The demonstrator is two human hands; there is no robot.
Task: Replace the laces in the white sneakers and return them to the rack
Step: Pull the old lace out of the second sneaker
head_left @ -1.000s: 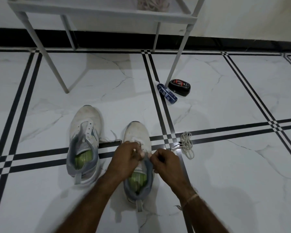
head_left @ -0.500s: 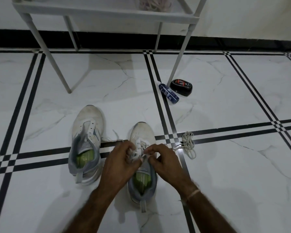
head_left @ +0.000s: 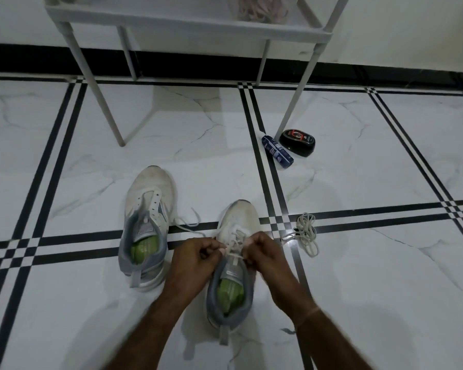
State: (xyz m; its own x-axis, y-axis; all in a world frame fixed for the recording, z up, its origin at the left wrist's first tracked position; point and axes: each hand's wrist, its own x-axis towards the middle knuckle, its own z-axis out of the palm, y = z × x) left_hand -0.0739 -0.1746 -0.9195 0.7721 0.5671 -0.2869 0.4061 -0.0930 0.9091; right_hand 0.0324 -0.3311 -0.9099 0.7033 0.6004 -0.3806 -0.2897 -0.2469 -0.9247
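Both forearms enter from bottom edge, converge toward right sneaker [head_left: 235, 252]. Left hand [head_left: 195, 259] at sneaker's left side, fingers curled, thumb and fingertips pinched on lace [head_left: 234, 253] over tongue. Right hand [head_left: 265, 256] at sneaker's right side, fist-like, pinching same lace. Hands nearly level, just apart, knuckles up. Thin band on right wrist.

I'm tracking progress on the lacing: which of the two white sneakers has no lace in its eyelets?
The white sneaker on the left, untouched: its eyelets are bare. The white sneaker on the right has a white lace, pinched by both hands.
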